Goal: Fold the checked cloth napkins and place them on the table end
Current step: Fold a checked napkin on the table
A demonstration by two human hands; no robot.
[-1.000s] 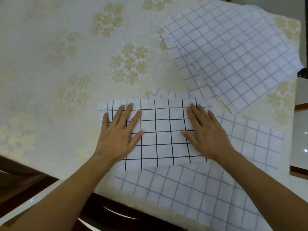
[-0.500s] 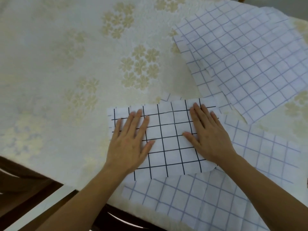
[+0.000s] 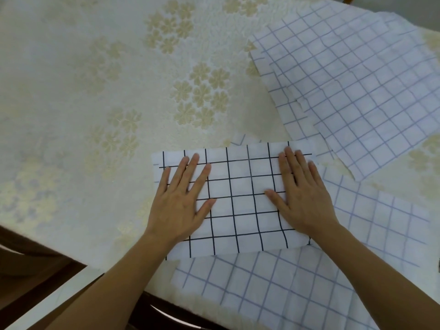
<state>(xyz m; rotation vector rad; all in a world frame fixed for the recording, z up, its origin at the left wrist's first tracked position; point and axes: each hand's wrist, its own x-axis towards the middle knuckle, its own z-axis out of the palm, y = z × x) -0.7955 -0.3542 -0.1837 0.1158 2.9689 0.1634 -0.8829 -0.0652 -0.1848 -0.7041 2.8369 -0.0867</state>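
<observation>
At 6 o'clock, nearest the table edge, a blue-checked napkin (image 3: 273, 289) spread flat, running out toward 4 o'clock under the right forearm. On top of it, just above, a folded black-checked napkin (image 3: 240, 201) lying as a flat rectangle, its left end on the bare floral tablecloth (image 3: 95, 91). Pressed flat on that black-checked napkin, both hands: left hand (image 3: 181, 203) at its 9 o'clock end, fingers straight and spread, palm down, gripping nothing; right hand (image 3: 302, 198) at its 3 o'clock end, fingers straight and close together, thumb out toward the middle, likewise flat and holding nothing. A gap of bare napkin between the two thumbs. Farther off, toward 1 o'clock, a pile of blue-checked napkins (image 3: 352, 79) overlapping at a slant, reaching the far right table edge. Beyond, toward 11 o'clock, cream tablecloth with pale flower clusters.
</observation>
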